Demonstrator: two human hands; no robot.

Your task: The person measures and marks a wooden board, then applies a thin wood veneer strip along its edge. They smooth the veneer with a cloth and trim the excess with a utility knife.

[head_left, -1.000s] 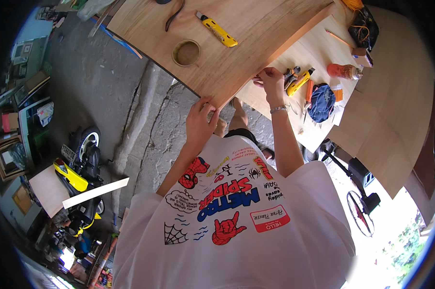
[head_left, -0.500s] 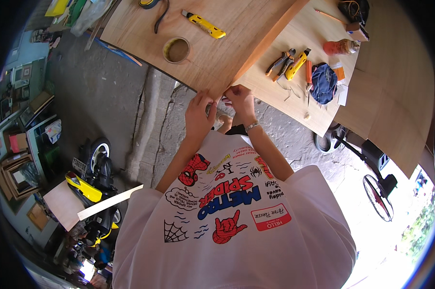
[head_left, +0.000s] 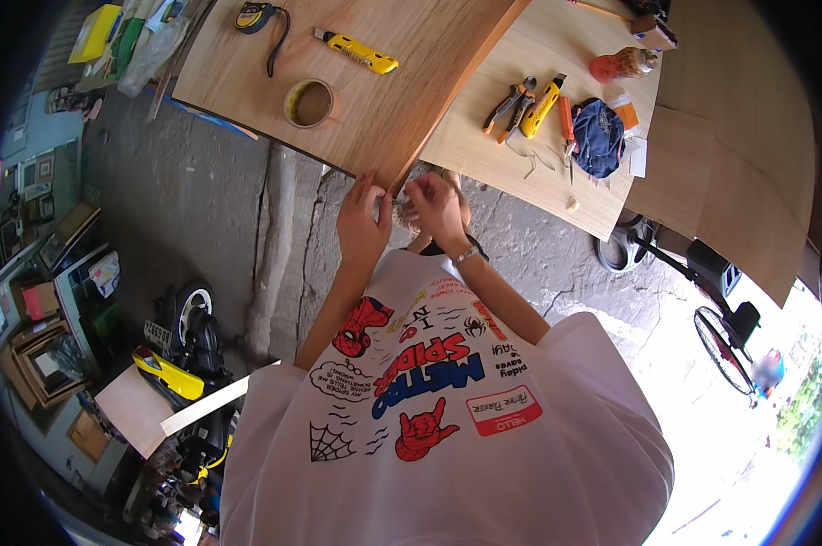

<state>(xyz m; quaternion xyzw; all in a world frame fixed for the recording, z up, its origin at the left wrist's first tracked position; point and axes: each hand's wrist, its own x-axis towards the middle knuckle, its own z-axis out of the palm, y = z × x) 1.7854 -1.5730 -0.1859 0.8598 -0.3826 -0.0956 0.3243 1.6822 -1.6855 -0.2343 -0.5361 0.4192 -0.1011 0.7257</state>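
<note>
My left hand has its fingers bent over the near corner of a wooden board, gripping the edge. My right hand is pinched just right of it at the board's edge strip; what it holds is hidden. On the board lie a tape measure, a yellow utility knife and a tape roll. The lighter sheet to the right bears pliers, a second yellow knife, an orange-handled tool, a blue cloth pouch and a bottle of red drink.
Below is a cracked concrete floor. A yellow-and-black motorbike with loose panels stands at lower left, beside stacked frames. A larger wooden sheet extends at right above a bicycle; a small blurred figure is beyond.
My right hand has moved down and left along the strip to the corner beside my left hand. The boards appear shifted up and left in the view.
</note>
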